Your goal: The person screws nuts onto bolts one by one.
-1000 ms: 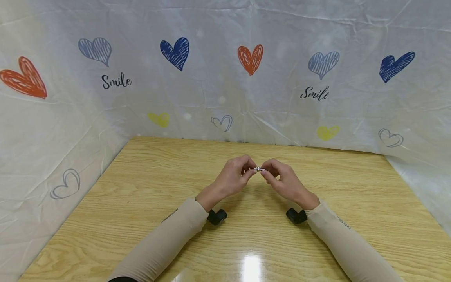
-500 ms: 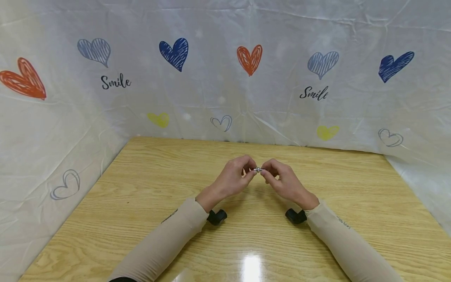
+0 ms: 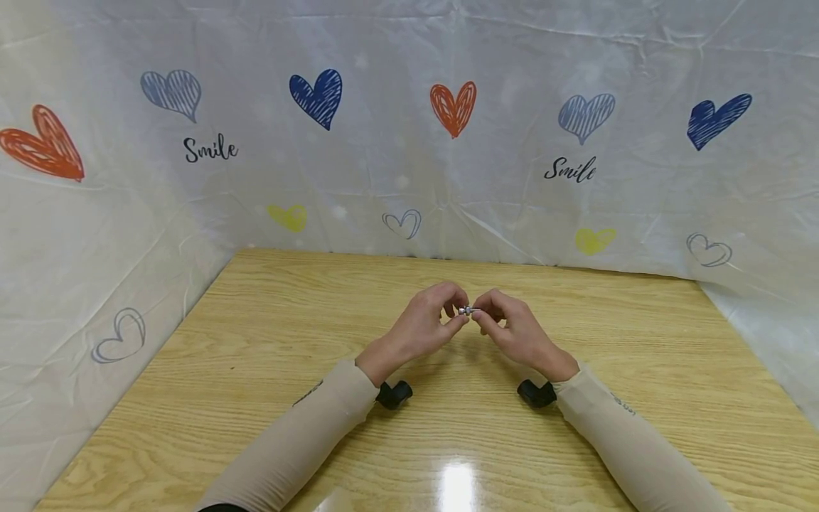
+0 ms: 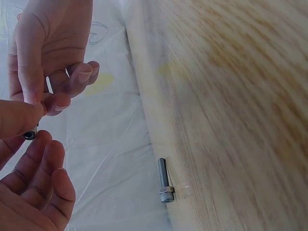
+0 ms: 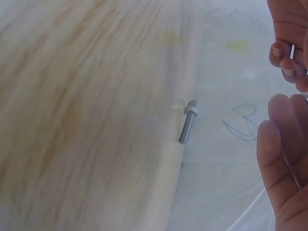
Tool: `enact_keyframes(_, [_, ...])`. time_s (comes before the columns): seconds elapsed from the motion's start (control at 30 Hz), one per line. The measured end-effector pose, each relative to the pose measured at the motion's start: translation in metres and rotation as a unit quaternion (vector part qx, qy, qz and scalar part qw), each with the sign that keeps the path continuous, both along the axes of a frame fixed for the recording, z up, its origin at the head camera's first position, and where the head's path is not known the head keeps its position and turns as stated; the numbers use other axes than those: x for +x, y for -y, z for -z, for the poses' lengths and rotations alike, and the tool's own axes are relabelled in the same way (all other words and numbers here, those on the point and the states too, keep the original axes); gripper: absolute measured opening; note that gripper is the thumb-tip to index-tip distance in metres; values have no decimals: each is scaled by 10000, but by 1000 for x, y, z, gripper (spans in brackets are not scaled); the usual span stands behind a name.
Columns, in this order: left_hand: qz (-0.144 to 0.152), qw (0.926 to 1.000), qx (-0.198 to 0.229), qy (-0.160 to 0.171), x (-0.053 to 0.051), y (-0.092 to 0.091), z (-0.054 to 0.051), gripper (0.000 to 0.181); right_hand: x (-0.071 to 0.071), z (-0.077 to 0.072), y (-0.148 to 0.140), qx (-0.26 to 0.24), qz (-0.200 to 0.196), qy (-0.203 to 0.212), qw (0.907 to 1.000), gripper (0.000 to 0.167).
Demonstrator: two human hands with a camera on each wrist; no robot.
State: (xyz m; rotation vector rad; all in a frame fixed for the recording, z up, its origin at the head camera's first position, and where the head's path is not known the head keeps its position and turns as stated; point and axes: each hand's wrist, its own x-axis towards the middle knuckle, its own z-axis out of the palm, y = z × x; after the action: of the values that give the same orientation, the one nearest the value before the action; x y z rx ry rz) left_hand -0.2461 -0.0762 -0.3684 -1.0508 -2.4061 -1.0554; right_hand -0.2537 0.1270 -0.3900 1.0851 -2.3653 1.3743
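Note:
My right hand point(image 3: 517, 328) pinches the shank end of a small metal bolt point(image 3: 466, 311) above the table. A nut sits on it close to the head. My left hand point(image 3: 421, 323) has thumb and fingers curled around the bolt's head, which shows between them; how firmly they grip is unclear. Low at left in the left wrist view, a dark socket head point(image 4: 30, 135) lies under the left thumb. Both wrist views also show a socket-head bolt point(image 4: 166, 180) with a nut, apart from the fingers, near the table's far edge. The head view shows no second bolt.
A wood-grain table point(image 3: 288, 313) spreads beneath both hands. White cloth point(image 3: 384, 171) printed with hearts and "Smile" hangs behind and along the sides. Black cameras are strapped to the wrists, beside beige sleeves point(image 3: 307, 434).
The bolt has shifted slightly left, and more of its head shows between the left fingertips. Those fingertips have parted a little. The right hand has barely moved.

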Motion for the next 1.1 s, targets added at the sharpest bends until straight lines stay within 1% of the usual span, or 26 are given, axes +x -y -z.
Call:
enact_keyframes(0.27, [-48,10000,-27,-30,0,0,0,11,0,0,0,4,34,50,10000,5])
enact_keyframes(0.5, [-142,9998,-68,99,1,0,0,8,1,0,0,35,110,137,9998,6])
enact_keyframes(0.73, [-228,9995,-123,199,2,-1,-1,3,1,0,0,61,143,98,9998,6])
enact_keyframes(0.87, [-292,9991,-184,249,1,-1,0,5,1,0,1,54,146,72,9999,9])
enact_keyframes(1.0, [-375,9982,-339,331,2,0,0,9,2,0,0,34,94,80,9999,15])
enact_keyframes(1.1, [-403,9977,-399,378,2,0,0,11,2,0,0,31,76,79,9999,14])
